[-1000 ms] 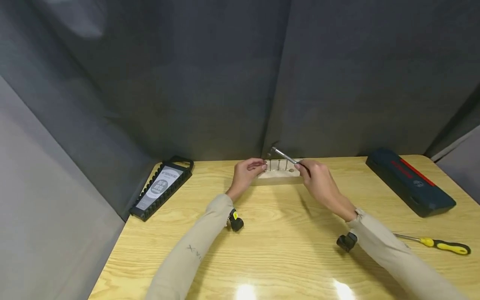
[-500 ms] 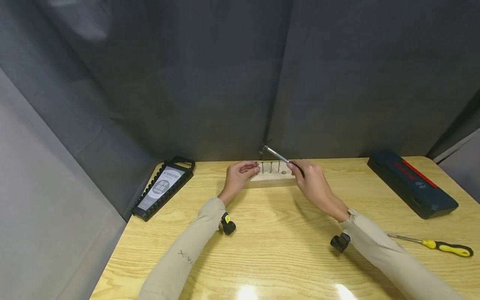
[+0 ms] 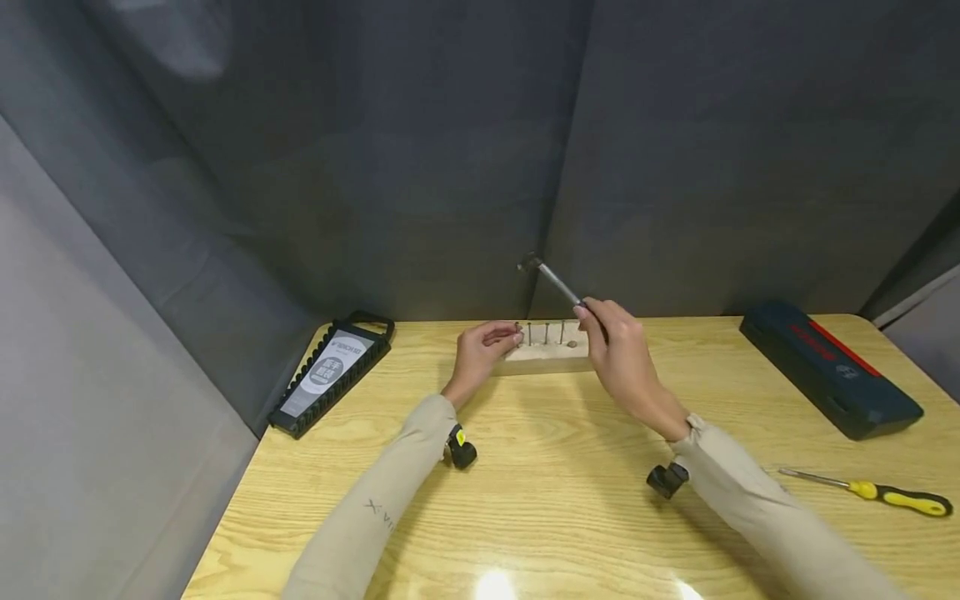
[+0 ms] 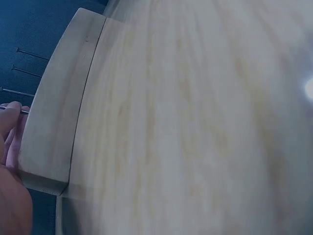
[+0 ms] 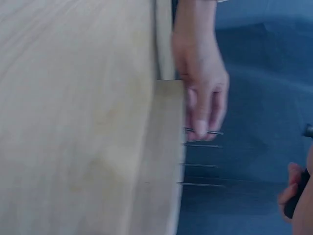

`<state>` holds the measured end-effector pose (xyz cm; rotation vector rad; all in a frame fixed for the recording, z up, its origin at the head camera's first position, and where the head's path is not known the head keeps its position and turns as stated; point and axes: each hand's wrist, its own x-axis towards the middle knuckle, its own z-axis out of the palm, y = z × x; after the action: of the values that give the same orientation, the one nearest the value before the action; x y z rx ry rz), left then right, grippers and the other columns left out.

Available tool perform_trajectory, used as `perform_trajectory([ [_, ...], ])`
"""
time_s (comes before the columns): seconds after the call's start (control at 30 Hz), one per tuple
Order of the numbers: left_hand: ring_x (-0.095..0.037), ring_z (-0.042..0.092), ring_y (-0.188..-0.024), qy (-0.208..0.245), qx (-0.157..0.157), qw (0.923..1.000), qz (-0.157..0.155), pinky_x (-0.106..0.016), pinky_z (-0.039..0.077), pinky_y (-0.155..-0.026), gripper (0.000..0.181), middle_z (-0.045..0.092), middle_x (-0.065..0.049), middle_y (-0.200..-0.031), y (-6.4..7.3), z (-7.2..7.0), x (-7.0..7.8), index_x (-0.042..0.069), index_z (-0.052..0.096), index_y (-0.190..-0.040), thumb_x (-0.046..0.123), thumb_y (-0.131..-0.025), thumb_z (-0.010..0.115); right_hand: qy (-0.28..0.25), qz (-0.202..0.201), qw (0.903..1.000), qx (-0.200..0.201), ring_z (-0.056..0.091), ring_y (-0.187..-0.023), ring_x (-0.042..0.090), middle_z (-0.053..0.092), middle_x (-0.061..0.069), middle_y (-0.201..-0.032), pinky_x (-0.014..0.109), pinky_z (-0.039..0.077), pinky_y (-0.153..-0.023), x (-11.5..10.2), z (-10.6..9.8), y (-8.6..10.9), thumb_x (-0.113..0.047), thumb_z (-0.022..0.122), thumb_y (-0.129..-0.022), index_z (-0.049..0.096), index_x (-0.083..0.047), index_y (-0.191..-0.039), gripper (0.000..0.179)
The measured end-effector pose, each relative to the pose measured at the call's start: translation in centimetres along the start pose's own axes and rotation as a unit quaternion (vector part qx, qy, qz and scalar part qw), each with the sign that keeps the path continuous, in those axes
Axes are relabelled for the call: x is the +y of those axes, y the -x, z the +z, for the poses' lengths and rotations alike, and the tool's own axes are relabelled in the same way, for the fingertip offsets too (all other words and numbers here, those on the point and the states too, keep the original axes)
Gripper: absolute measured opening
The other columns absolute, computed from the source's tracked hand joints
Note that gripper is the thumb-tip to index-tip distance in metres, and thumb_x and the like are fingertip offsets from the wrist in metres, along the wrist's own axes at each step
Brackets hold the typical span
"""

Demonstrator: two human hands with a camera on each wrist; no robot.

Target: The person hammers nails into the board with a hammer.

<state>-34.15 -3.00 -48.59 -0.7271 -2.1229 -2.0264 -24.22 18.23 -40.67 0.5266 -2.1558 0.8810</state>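
Observation:
In the head view a pale wooden block lies at the table's back edge, with several nails standing upright in its top. My left hand pinches the leftmost nail between thumb and fingers; the right wrist view shows it standing in the block. My right hand grips a hammer by its dark handle. The hammer's head is raised above the block, clear of the nails, against the dark curtain. A small round brownish spot shows on the block near the right-hand nails.
A black wrench rack with a pale label lies at the table's left. On the right are a dark blue case with a red stripe and a yellow-black screwdriver. A dark curtain hangs directly behind the table.
My right hand has lifted the hammer, its head rising from just above the nails to higher over the block. The left hand keeps its pinch on the leftmost nail. The view has shifted slightly.

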Motion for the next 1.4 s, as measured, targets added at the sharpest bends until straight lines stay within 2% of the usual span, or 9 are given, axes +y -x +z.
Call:
perform_trajectory([
  [0.2,-0.033,0.077,-0.1,0.007,-0.003,0.9999,-0.013,-0.03,0.064,-0.085,0.019,0.076,-0.025,-0.11,0.3,0.1,0.1,-0.008,0.075,-0.111,-0.002,-0.093,0.077,0.046,0.028,0.9917,-0.116,0.051,-0.061,0.016,0.062,0.01,-0.073,0.03,0.042,-0.053,0.1,0.7,0.9,-0.001,0.063,-0.104,0.067,0.002,-0.087,0.018],
  [0.4,-0.024,0.078,-0.1,0.011,-0.008,0.9999,-0.007,-0.031,0.064,-0.088,0.021,0.077,-0.021,-0.112,0.3,0.2,0.0,-0.006,0.075,-0.113,-0.001,-0.093,0.077,0.016,0.058,0.9945,-0.086,0.049,-0.058,0.016,0.064,0.013,-0.075,0.028,0.039,-0.05,0.3,0.2,0.7,-0.003,0.059,-0.106,0.068,0.002,-0.092,0.018],
  [0.6,-0.026,0.078,-0.098,-0.003,-0.005,1.0,-0.002,-0.029,0.064,-0.086,0.019,0.078,-0.02,-0.11,0.5,0.3,-0.2,-0.005,0.075,-0.111,0.001,-0.093,0.078,0.023,0.074,0.9883,-0.131,0.042,-0.055,0.011,0.056,0.005,-0.066,0.024,0.035,-0.05,1.1,0.0,1.4,-0.002,0.062,-0.105,0.069,-0.001,-0.086,0.02],
  [0.8,-0.028,0.078,-0.099,-0.005,-0.003,0.9999,0.01,-0.029,0.064,-0.086,0.019,0.077,-0.021,-0.11,0.1,0.4,-0.4,-0.005,0.075,-0.11,0.001,-0.093,0.078,0.019,0.07,0.9895,-0.125,0.041,-0.055,0.012,0.054,0.004,-0.066,0.025,0.033,-0.05,1.4,-0.3,1.3,-0.002,0.063,-0.104,0.07,-0.001,-0.088,0.018],
  [1.0,-0.027,0.078,-0.098,-0.007,-0.006,1.0,0.002,-0.029,0.064,-0.086,0.018,0.077,-0.021,-0.109,0.0,0.4,-0.4,-0.005,0.075,-0.109,0.001,-0.093,0.078,0.03,0.071,0.9857,-0.15,0.042,-0.055,0.011,0.055,0.004,-0.067,0.023,0.034,-0.05,1.4,-0.5,1.0,-0.003,0.062,-0.105,0.07,-0.001,-0.086,0.02],
  [1.1,-0.026,0.078,-0.099,-0.011,-0.011,0.9999,-0.001,-0.029,0.064,-0.087,0.018,0.077,-0.02,-0.111,0.2,0.4,-0.3,-0.005,0.075,-0.111,0.001,-0.093,0.077,0.02,0.066,0.9891,-0.13,0.042,-0.055,0.012,0.058,0.006,-0.069,0.023,0.034,-0.049,1.2,-0.8,0.9,-0.003,0.061,-0.106,0.071,0.001,-0.089,0.02],
  [1.23,-0.025,0.077,-0.101,-0.008,-0.02,0.9997,-0.007,-0.029,0.063,-0.089,0.019,0.077,-0.019,-0.112,0.2,0.4,-0.2,-0.004,0.075,-0.112,0.0,-0.094,0.077,0.005,0.044,0.9979,-0.047,0.048,-0.057,0.015,0.065,0.013,-0.077,0.025,0.037,-0.05,0.7,-1.2,0.4,-0.002,0.061,-0.105,0.071,0.007,-0.097,0.015],
  [1.3,-0.026,0.077,-0.102,-0.005,-0.022,0.9997,-0.011,-0.029,0.063,-0.09,0.02,0.077,-0.019,-0.113,0.1,0.3,-0.1,-0.003,0.075,-0.113,0.0,-0.094,0.076,0.001,0.041,0.9989,-0.022,0.053,-0.061,0.017,0.068,0.016,-0.081,0.025,0.04,-0.051,0.6,-1.0,0.4,-0.001,0.061,-0.105,0.07,0.01,-0.102,0.015],
  [1.4,-0.03,0.077,-0.103,-0.001,-0.021,0.9997,-0.014,-0.029,0.063,-0.089,0.019,0.077,-0.02,-0.113,-0.2,0.2,0.0,-0.004,0.075,-0.112,-0.001,-0.093,0.076,0.004,0.06,0.9962,-0.063,0.051,-0.06,0.016,0.065,0.013,-0.076,0.024,0.041,-0.051,0.4,-0.3,0.9,-0.001,0.059,-0.106,0.069,0.008,-0.097,0.016],
])
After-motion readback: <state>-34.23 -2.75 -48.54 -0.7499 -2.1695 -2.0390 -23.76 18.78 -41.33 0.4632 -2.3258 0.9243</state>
